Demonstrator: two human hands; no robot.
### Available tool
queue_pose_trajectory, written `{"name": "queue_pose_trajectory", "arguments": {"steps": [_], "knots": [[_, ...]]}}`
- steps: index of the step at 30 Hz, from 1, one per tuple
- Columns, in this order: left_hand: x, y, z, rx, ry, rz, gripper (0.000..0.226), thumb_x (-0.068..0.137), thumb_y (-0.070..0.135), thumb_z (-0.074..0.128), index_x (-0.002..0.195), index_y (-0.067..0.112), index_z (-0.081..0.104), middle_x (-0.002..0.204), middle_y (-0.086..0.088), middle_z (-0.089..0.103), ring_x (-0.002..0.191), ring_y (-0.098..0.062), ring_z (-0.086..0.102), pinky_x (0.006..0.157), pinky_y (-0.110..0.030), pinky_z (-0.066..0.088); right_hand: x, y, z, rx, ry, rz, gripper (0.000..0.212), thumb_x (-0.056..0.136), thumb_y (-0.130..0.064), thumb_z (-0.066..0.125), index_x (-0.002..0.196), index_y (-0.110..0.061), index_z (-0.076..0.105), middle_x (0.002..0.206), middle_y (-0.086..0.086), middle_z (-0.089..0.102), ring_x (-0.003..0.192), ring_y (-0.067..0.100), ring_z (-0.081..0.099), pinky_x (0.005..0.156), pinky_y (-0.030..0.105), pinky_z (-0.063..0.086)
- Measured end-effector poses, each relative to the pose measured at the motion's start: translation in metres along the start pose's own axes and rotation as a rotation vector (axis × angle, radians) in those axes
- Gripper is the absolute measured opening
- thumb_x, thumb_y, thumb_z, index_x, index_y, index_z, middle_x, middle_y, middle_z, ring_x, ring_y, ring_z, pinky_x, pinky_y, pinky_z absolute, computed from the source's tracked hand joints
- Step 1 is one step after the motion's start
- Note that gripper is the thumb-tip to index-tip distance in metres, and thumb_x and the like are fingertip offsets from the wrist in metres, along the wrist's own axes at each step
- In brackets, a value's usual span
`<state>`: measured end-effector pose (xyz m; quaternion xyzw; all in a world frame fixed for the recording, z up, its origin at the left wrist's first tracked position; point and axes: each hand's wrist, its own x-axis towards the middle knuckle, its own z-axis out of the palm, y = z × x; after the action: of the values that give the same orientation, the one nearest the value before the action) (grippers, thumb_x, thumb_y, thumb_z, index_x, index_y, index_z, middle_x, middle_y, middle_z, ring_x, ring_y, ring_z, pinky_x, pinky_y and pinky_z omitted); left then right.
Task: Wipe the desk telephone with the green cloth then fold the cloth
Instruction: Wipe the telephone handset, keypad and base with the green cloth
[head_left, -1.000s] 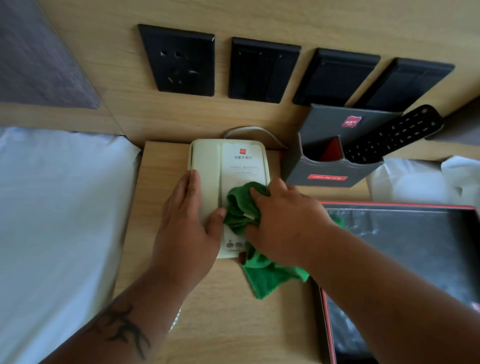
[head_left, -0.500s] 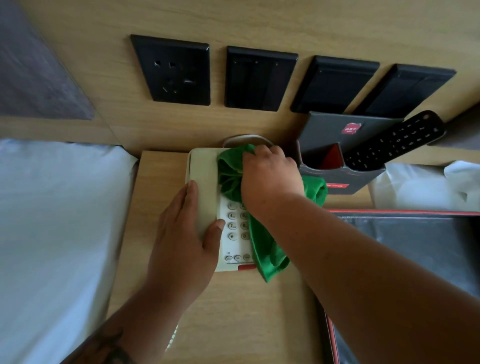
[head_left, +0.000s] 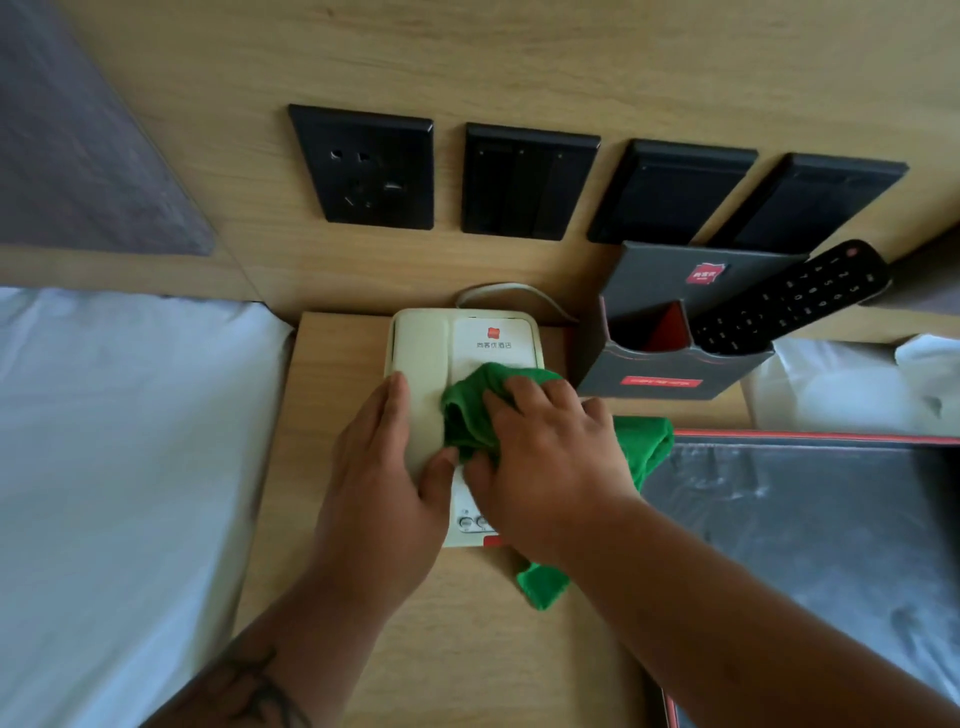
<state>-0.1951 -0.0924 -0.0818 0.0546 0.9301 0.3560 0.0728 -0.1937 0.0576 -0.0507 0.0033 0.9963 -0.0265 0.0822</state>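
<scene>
A cream desk telephone lies flat on a narrow wooden bedside shelf, its cord looping behind it. My left hand rests flat on the handset side, fingers together, pressing it down. My right hand presses a bunched green cloth against the middle of the phone, covering most of the keypad. Loose ends of the cloth stick out to the right of my wrist and below it near the phone's front edge.
A grey card holder with a black remote stands right of the phone. A black tray with a red rim fills the right. White bedding lies left. Black socket and switch plates line the wooden wall.
My right hand slid the cloth from the phone's top end back down toward the keypad. The phone's label panel is uncovered again. My left hand stayed on the handset.
</scene>
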Motion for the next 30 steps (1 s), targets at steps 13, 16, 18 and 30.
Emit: {"name": "queue_pose_trajectory", "arguments": {"steps": [13,16,18,30], "knots": [[0.002,-0.001,0.004,-0.033,0.003,-0.011,0.079,0.094,0.039,0.057,0.158,0.028,0.012,0.164,0.006,0.021,0.147,-0.013,0.019,0.110,-0.020,0.016,0.075,-0.001,-0.016,-0.028,-0.039,0.111,0.047,0.087,-0.019,0.048,0.133,-0.022,0.053,0.135,0.007,0.042,0.119,0.031,0.040,0.087,0.045,0.039],[0.001,-0.001,0.003,-0.032,-0.008,-0.008,0.079,0.094,0.037,0.057,0.158,0.027,0.011,0.164,0.003,0.021,0.148,-0.016,0.020,0.111,-0.023,0.018,0.056,0.001,-0.014,-0.050,-0.064,-0.002,0.048,0.087,-0.020,0.050,0.135,-0.023,0.052,0.134,0.006,0.042,0.114,0.031,0.043,0.083,0.043,0.043],[0.001,0.000,0.003,-0.043,-0.015,-0.013,0.079,0.095,0.036,0.056,0.158,0.027,0.010,0.164,0.003,0.020,0.149,-0.016,0.019,0.111,-0.025,0.019,0.042,0.002,-0.011,-0.042,-0.083,-0.070,0.047,0.086,-0.021,0.052,0.133,-0.024,0.053,0.132,0.005,0.042,0.110,0.029,0.044,0.077,0.040,0.043],[0.000,-0.001,0.001,-0.021,-0.026,0.027,0.078,0.095,0.041,0.051,0.158,0.024,0.008,0.164,0.001,0.020,0.149,-0.020,0.019,0.113,-0.034,0.028,-0.020,0.009,-0.004,-0.016,-0.158,-0.191,0.048,0.090,-0.028,0.054,0.138,-0.027,0.047,0.120,0.002,0.041,0.096,0.024,0.048,0.066,0.036,0.050]]}}
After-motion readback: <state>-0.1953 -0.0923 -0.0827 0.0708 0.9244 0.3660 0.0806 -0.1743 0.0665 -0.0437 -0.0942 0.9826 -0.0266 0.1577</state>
